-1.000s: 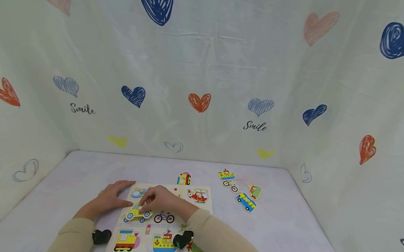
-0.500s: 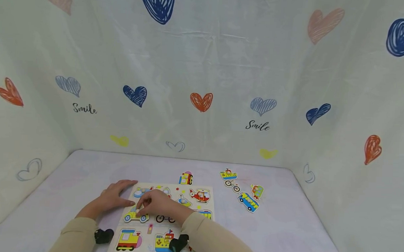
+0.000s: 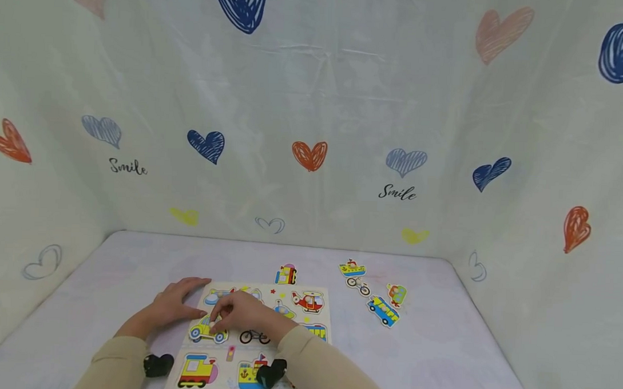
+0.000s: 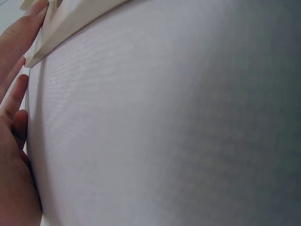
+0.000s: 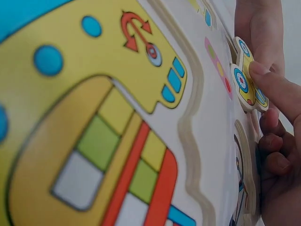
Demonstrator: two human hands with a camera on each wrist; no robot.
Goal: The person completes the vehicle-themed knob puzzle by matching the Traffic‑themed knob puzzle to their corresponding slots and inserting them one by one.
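Note:
My right hand [image 3: 248, 313] pinches the yellow car puzzle piece [image 3: 200, 331] between thumb and fingers over the left side of the wooden puzzle board [image 3: 320, 318]. Seen from the right wrist, the car piece [image 5: 242, 79] stands proud of the board's face, close over its car-shaped spot, with the thumb [image 5: 270, 82] against it. My left hand [image 3: 171, 305] lies at the board's upper left edge, fingers extended along it and thumb near the car. In the left wrist view, fingers [image 4: 21, 37] touch the board's rim [image 4: 70, 33].
Beyond the board lies a train piece [image 3: 286, 274]. To the right are a ship piece [image 3: 352, 269], a bicycle piece [image 3: 358, 286], a blue bus piece [image 3: 383, 311] and a green-and-orange piece [image 3: 396, 295]. A helicopter [image 3: 309, 301] shows at the board's upper right.
The car piece has turned from a tilt to nearly level over its spot, and my right hand has shifted slightly left with it. My left hand keeps its place on the board's edge.

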